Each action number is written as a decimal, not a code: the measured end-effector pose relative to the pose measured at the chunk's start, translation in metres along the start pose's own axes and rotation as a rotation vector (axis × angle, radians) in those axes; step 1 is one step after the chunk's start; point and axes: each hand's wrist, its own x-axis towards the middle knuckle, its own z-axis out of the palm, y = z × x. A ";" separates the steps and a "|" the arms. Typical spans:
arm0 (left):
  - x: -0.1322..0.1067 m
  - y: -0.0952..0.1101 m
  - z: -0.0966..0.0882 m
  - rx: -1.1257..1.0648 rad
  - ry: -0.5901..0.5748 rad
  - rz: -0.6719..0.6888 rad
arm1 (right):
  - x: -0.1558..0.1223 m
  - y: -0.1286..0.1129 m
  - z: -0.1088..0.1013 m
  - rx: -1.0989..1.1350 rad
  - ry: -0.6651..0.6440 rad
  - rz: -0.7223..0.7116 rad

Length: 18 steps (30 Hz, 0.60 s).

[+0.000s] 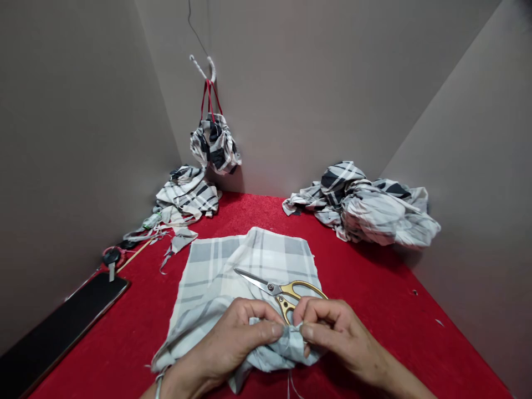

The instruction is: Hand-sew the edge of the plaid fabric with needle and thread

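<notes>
left hand [233,343]: pinching a fold of the plaid cloth [253,260] | right hand [336,338]: pinching the same fold just beside it | gold-handled scissors [282,291]: lying on the cloth, just beyond both hands | cloth: resting on the red surface [366,310]

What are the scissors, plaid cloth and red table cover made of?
The scissors look like polished steel blades, given their bright sheen, with gold-toned handles, probably plated metal. The plaid cloth looks like thin woven fabric, perhaps cotton, with soft creases and frayed edges; the fibre can't be confirmed. The red table cover looks like fuzzy felt or short-pile carpet.
</notes>
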 end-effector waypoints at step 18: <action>0.002 -0.006 0.005 -0.173 -0.032 -0.032 | 0.001 0.008 0.002 0.098 -0.039 -0.025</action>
